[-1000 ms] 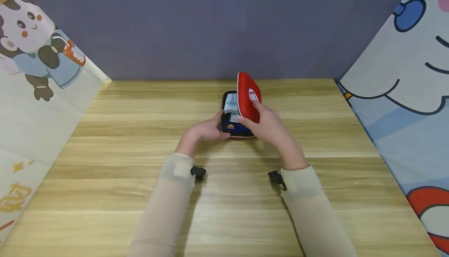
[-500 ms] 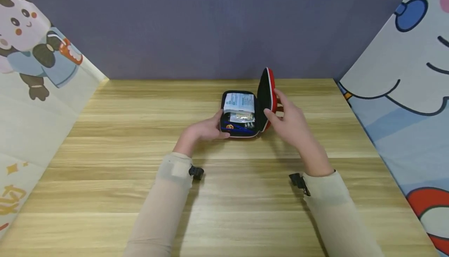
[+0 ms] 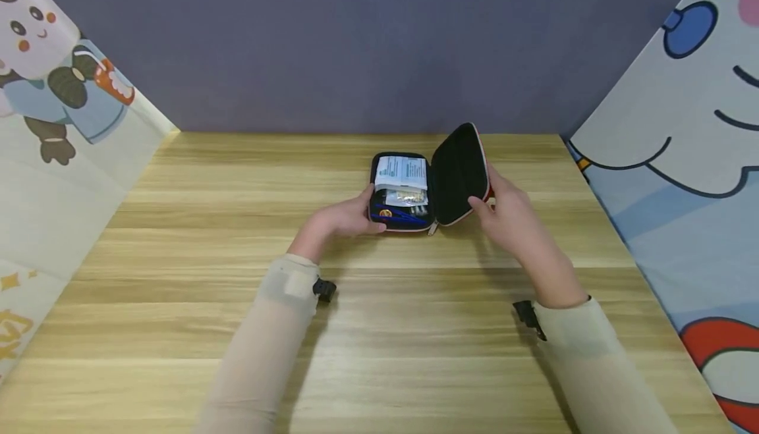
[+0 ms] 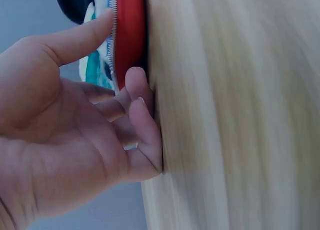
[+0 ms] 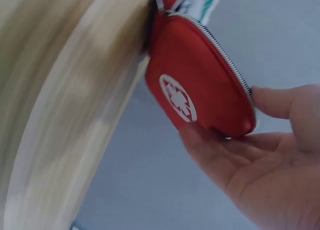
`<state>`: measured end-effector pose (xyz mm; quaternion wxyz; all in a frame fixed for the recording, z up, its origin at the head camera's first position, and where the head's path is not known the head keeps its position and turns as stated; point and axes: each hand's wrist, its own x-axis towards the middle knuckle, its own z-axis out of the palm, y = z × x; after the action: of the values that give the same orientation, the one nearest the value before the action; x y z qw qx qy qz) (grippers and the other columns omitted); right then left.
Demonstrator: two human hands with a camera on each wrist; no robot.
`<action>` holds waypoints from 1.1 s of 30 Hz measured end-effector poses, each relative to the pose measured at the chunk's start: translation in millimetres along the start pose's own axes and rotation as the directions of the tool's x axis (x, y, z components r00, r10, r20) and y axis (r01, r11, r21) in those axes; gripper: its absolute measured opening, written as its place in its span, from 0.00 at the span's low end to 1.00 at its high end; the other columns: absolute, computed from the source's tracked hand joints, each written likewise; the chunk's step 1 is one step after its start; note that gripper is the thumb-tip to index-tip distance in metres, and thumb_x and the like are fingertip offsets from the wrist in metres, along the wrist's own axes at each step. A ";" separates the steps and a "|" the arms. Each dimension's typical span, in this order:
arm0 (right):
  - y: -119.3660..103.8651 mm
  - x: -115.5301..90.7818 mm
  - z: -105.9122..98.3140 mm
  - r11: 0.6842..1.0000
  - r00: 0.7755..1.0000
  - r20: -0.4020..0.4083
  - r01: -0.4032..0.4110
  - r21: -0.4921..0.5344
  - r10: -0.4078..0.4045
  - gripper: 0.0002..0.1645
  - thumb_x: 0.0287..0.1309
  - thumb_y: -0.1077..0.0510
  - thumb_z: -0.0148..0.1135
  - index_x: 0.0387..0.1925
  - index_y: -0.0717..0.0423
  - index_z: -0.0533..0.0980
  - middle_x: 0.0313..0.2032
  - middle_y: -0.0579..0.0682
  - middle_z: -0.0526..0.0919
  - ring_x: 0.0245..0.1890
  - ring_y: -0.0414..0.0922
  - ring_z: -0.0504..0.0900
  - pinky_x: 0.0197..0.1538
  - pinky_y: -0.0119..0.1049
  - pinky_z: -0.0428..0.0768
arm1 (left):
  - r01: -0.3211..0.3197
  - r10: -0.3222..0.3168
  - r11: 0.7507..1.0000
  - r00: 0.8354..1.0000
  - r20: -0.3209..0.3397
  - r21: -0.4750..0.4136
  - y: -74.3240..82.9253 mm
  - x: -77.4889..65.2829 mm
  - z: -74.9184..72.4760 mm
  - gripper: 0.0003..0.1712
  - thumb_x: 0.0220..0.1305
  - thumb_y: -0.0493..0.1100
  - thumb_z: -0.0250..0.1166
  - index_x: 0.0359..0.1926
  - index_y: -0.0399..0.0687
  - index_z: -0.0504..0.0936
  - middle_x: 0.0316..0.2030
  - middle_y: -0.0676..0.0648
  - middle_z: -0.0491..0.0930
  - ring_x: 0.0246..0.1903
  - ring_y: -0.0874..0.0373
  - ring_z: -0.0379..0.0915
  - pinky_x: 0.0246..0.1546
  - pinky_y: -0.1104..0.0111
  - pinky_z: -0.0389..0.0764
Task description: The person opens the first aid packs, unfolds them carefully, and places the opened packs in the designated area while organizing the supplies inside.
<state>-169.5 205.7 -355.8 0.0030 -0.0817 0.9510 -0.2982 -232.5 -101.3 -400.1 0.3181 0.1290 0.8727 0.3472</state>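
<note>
A small red first-aid case (image 4: pixel 131 34) with a black lining lies unzipped on the table. Its lid (image 3: pixel 459 174) leans outward to the right, black inner side facing up and left. My left hand (image 3: pixel 342 218) holds the base's left side, thumb on the zipper rim and fingers low along the wall. The right hand (image 3: pixel 514 223) grips the lid's outer edge between thumb and fingers. A white emblem (image 5: pixel 178 98) shows on the lid's red outside in the right wrist view. In the base lie a printed white packet (image 3: pixel 401 172), a clear bag (image 3: pixel 408 197) and a blue item (image 3: pixel 406 217).
The wood-grain table (image 3: pixel 379 328) stretches in front of the case and to both sides. Behind it rises a grey-purple wall (image 3: pixel 367 45). Cartoon-printed panels stand on the left (image 3: pixel 71 177) and on the right (image 3: pixel 670 223).
The lid has swung from partly covering the base to leaning open on the right, my right hand moving rightward with it. My left hand has stayed on the base.
</note>
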 end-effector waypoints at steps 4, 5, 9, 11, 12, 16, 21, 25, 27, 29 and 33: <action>14.7 -1.6 -0.4 0.993 0.999 0.033 -0.025 -0.111 0.029 0.45 0.81 0.57 0.52 0.82 0.73 0.44 0.78 0.78 0.57 0.78 0.73 0.59 0.77 0.69 0.63 | -0.005 0.005 1.000 1.000 -0.002 -0.008 0.2 -1.3 1.1 0.66 0.75 0.54 0.67 0.85 0.50 0.22 0.86 0.38 0.34 0.86 0.41 0.36 0.86 0.50 0.42; 19.5 -2.3 -0.9 0.990 0.997 0.053 -0.041 -0.132 0.049 0.45 0.81 0.56 0.52 0.82 0.75 0.42 0.78 0.79 0.55 0.79 0.74 0.58 0.77 0.70 0.63 | -0.010 0.010 1.000 1.000 -0.002 -0.012 0.5 -1.3 1.7 0.66 0.75 0.53 0.67 0.85 0.50 0.22 0.86 0.37 0.34 0.86 0.41 0.36 0.86 0.50 0.43; 35.8 -3.2 -1.1 0.976 0.980 0.157 -0.088 -0.197 0.120 0.46 0.83 0.53 0.48 0.80 0.80 0.40 0.77 0.82 0.53 0.76 0.76 0.59 0.75 0.70 0.66 | -0.022 0.022 0.999 1.000 0.000 -0.034 -0.6 -1.9 2.5 0.66 0.74 0.51 0.67 0.85 0.49 0.21 0.86 0.35 0.36 0.86 0.39 0.38 0.86 0.50 0.44; 41.1 -2.3 0.2 0.972 0.970 0.203 -0.091 -0.218 0.136 0.46 0.84 0.52 0.47 0.79 0.81 0.40 0.76 0.82 0.54 0.75 0.76 0.61 0.73 0.69 0.68 | -0.015 0.015 0.999 1.000 0.004 -0.037 -2.4 -3.0 1.3 0.67 0.74 0.51 0.67 0.85 0.49 0.21 0.86 0.34 0.37 0.85 0.39 0.39 0.85 0.49 0.45; 42.9 -1.7 1.1 0.971 0.964 0.226 -0.089 -0.220 0.139 0.46 0.84 0.51 0.46 0.79 0.81 0.41 0.76 0.82 0.54 0.75 0.75 0.62 0.73 0.69 0.69 | -0.011 0.011 0.999 1.000 0.005 -0.034 -3.4 -3.7 0.2 0.67 0.74 0.52 0.67 0.85 0.49 0.20 0.86 0.34 0.37 0.85 0.39 0.40 0.85 0.49 0.45; 46.9 1.0 5.6 0.973 0.948 0.287 -0.073 -0.217 0.135 0.45 0.85 0.50 0.45 0.78 0.83 0.42 0.75 0.83 0.55 0.74 0.75 0.63 0.72 0.69 0.70 | -0.009 0.009 1.000 1.000 -0.001 0.008 -8.2 -7.7 -6.3 0.67 0.74 0.54 0.68 0.85 0.47 0.22 0.85 0.33 0.40 0.83 0.37 0.49 0.85 0.48 0.50; 46.6 6.5 16.0 0.974 0.944 0.314 -0.025 -0.226 0.098 0.44 0.84 0.50 0.45 0.78 0.83 0.44 0.74 0.82 0.59 0.72 0.74 0.68 0.71 0.68 0.72 | -0.017 0.018 0.999 0.999 -0.027 0.028 -17.5 -12.4 -17.0 0.67 0.73 0.52 0.69 0.85 0.44 0.25 0.83 0.31 0.52 0.74 0.37 0.68 0.80 0.48 0.64; 45.7 7.7 22.8 0.965 0.937 0.335 -0.007 -0.262 0.097 0.44 0.84 0.50 0.44 0.78 0.82 0.45 0.76 0.80 0.57 0.75 0.73 0.64 0.75 0.67 0.68 | -0.036 0.036 0.999 0.999 -0.020 0.031 -23.9 -14.9 -21.7 0.66 0.73 0.52 0.68 0.85 0.43 0.25 0.81 0.30 0.56 0.79 0.37 0.60 0.82 0.47 0.60; 45.5 7.0 24.1 0.964 0.929 0.352 -0.016 -0.265 0.112 0.45 0.84 0.50 0.43 0.79 0.82 0.43 0.77 0.79 0.53 0.77 0.73 0.61 0.77 0.67 0.65 | -0.048 0.048 0.998 0.999 -0.012 0.028 -26.0 -15.3 -22.4 0.67 0.73 0.54 0.69 0.85 0.45 0.24 0.81 0.30 0.58 0.80 0.37 0.57 0.83 0.47 0.55; 44.8 6.7 24.6 0.966 0.922 0.367 -0.028 -0.258 0.125 0.45 0.84 0.50 0.43 0.79 0.81 0.41 0.79 0.79 0.50 0.79 0.73 0.57 0.78 0.67 0.62 | -0.063 0.063 0.998 0.998 -0.002 0.015 -27.9 -15.3 -22.3 0.68 0.73 0.53 0.69 0.85 0.46 0.23 0.80 0.30 0.60 0.81 0.37 0.57 0.84 0.47 0.51; 42.9 10.4 24.3 0.968 0.913 0.388 -0.023 -0.248 0.121 0.44 0.85 0.52 0.42 0.79 0.82 0.41 0.79 0.79 0.47 0.80 0.74 0.53 0.80 0.67 0.58 | -0.070 0.070 0.997 0.997 0.014 -0.031 -30.0 -14.7 -21.6 0.69 0.72 0.51 0.70 0.85 0.46 0.21 0.76 0.33 0.68 0.78 0.38 0.62 0.84 0.46 0.51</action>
<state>-185.0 225.0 -399.7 0.1989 -0.1053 0.9614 -0.1584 -235.3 -141.0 -402.0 0.3141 0.1571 0.8599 0.3706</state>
